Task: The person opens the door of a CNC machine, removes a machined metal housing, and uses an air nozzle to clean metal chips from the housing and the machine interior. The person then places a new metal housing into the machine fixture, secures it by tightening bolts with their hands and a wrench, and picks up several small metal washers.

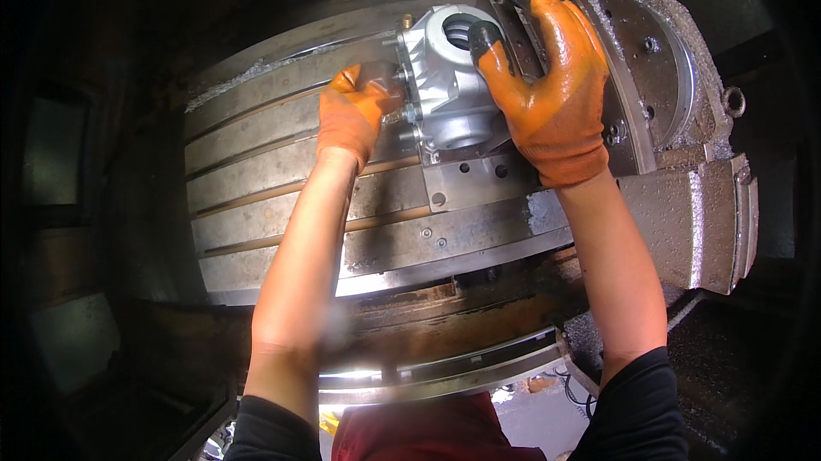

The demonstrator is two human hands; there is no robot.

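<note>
A silvery cast-metal housing (453, 89) with a round threaded bore on top sits against an upright dark steel plate (513, 29). My left hand (359, 106), in an orange glove with dark fingertips, is closed beside the studs and nuts (409, 113) on the housing's left flange. Its fingertips are blurred, so what they pinch is not clear. My right hand (552, 89), in a wet matching glove, rests along the housing's right side. Its thumb lies by the bore's rim, and its other fingers spread apart toward the top of the upright plate.
Beneath is a slotted metal machine table (256, 149). A flat base plate with holes (479, 183) lies under the housing. To the right stands a heavy round-faced fixture (658, 59) sprinkled with metal chips, with an eye bolt (734, 102) on its side. Chips also line the table's back edge.
</note>
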